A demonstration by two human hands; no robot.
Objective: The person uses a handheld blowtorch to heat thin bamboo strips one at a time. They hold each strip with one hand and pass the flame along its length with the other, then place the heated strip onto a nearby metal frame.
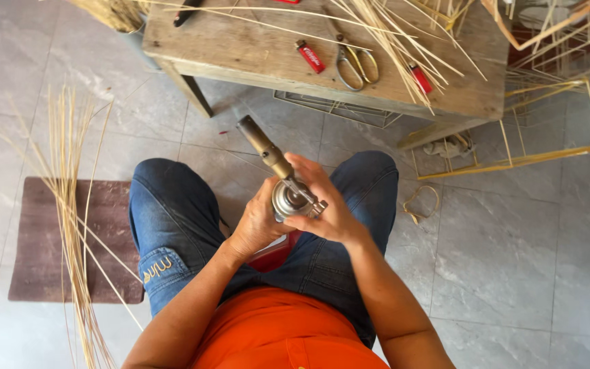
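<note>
A metal gas torch head with a brass-coloured tube nozzle and a round silver base (278, 179) sits just below the middle of the frame, above the person's lap, its nozzle slanting up toward the upper left. The left hand (257, 222) is closed around the round silver base from below and the left side. The right hand (326, 205) grips the same base from the right, its fingers curled over the top of the fitting where tube and base meet. Both hands touch the torch and each other.

Beneath the hands lie the person's knees in blue denim jeans (179, 225), and a small patch of something red (274, 256) shows between the thighs; what it is cannot be told. An orange shirt (281, 331) fills the bottom centre.

Across the top of the frame stands a weathered wooden table (240, 48). On it lie a red lighter (309, 56), a pair of metal scissors with yellowish handles (355, 63), a second red lighter (420, 78) and a spread of thin pale bamboo strips (384, 31). At the right, beside the table, stands a frame of yellow bamboo sticks (554, 154). A small loop of strip (421, 203) lies on the grey tile floor (513, 260) near the right knee. At the left, a loose bundle of long pale straws (69, 205) crosses a brown mat (42, 246).
</note>
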